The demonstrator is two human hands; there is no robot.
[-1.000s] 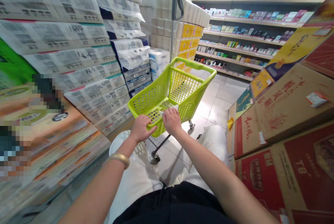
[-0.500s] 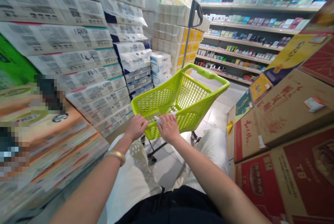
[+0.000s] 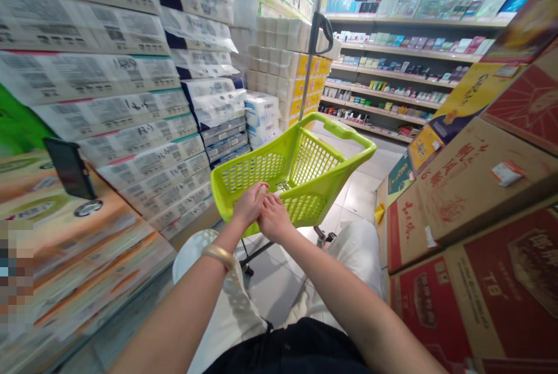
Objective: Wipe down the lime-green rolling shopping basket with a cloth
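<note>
My left hand (image 3: 249, 207), with a gold bangle (image 3: 218, 255) on the wrist, is closed, its fingertips meeting those of my right hand (image 3: 274, 217). The fingers of my right hand are bent and pressed together. A thin white piece (image 3: 289, 191), perhaps paper or tissue, shows just past them; its full shape is hidden. Both hands are over the near side of a lime-green shopping cart basket (image 3: 320, 205), whose visible inside holds no goods. I cannot tell whether they touch its rim.
Stacked packs with printed labels (image 3: 131, 101) rise on the left. A dark phone (image 3: 70, 168) stands on orange packs (image 3: 26, 194). Cardboard cartons (image 3: 471, 188) line the right side. Shelves of small goods (image 3: 392, 51) and a metal pole (image 3: 308, 72) are beyond the cart.
My left hand has moved right, from the cart's near corner to my right hand. My right hand has shifted slightly, and less of the white piece shows. The view has shifted slightly.
</note>
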